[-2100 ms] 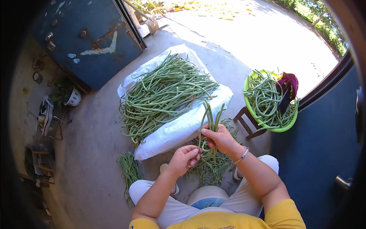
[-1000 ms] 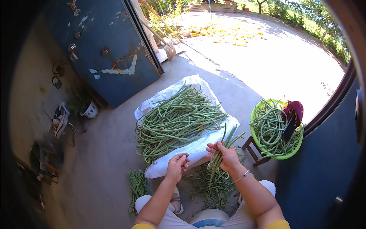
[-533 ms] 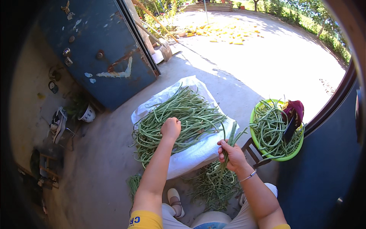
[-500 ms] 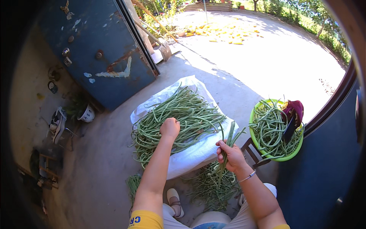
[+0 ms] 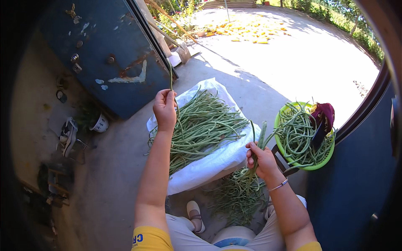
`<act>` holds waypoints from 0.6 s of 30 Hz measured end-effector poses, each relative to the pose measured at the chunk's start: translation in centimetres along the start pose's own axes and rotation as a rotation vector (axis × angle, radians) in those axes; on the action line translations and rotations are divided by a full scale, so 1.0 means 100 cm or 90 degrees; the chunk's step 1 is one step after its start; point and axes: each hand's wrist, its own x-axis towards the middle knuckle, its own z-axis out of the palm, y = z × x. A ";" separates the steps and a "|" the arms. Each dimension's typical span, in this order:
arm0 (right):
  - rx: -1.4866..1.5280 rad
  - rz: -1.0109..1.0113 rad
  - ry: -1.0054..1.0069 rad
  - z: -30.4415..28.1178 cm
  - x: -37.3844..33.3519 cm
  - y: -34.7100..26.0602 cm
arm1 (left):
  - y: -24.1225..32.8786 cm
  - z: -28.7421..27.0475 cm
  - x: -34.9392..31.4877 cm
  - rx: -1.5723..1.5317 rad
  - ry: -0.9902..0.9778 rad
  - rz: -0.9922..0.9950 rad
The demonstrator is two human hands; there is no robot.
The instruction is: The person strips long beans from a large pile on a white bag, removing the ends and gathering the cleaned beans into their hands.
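Left hand [image 5: 165,109] pinches one bean [image 5: 171,76], long axis pointing away, left of and beyond the bunch [image 5: 262,137] right hand [image 5: 262,161] grips.

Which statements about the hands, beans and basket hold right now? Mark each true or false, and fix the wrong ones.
1. The right hand holds several green beans. True.
2. The left hand is empty. False: the left hand pinches a long bean.
3. The bracelet is on the left arm. False: the bracelet is on the right arm.
4. A bean pile lies on the white sheet. True.
5. The basket is blue. False: the basket is light green.
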 end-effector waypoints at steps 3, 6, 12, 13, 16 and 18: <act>-0.009 -0.002 -0.015 -0.002 -0.004 -0.005 | 0.065 -0.004 0.010 -0.095 0.056 0.067; -0.003 -0.013 -0.017 -0.004 -0.006 -0.006 | 0.112 -0.018 0.014 -0.075 0.126 0.147; -0.029 -0.012 0.029 -0.002 -0.014 -0.015 | 0.144 -0.034 -0.047 -0.274 0.034 -0.062; -0.026 -0.015 0.017 -0.001 -0.015 -0.015 | 0.138 -0.039 -0.069 -0.299 -0.004 -0.115; -0.038 -0.009 -0.015 0.000 -0.019 -0.012 | 0.110 -0.048 -0.136 -0.364 -0.072 -0.276; -0.061 0.011 -0.042 0.003 -0.022 -0.009 | 0.087 -0.050 -0.176 -0.390 -0.083 -0.353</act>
